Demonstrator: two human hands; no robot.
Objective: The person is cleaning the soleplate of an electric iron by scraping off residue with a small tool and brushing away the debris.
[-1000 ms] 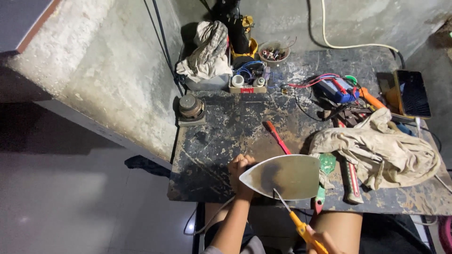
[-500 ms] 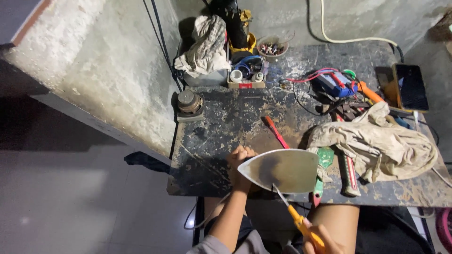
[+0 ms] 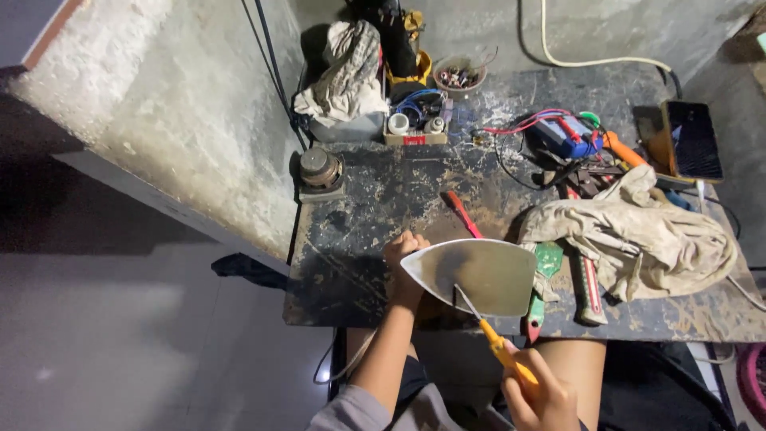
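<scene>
Your left hand (image 3: 405, 257) grips the pointed end of the metal iron soleplate (image 3: 477, 274), which lies at the near edge of the surface (image 3: 383, 199), long axis left to right, tip pointing left. Your right hand (image 3: 541, 396) is closed around the yellow-handled screwdriver (image 3: 488, 337), its tip on the plate; the hand is partly cut off below.

An iron soleplate (image 3: 479, 275) is held at the near edge of the tabletop (image 3: 383, 207), with a crumpled cloth (image 3: 638, 235) lying to its right. Behind it a screwdriver (image 3: 461, 212) is laid, a small box of parts (image 3: 415, 128) is set at the far edge, and a phone (image 3: 692, 140) is placed at the far right.
</scene>
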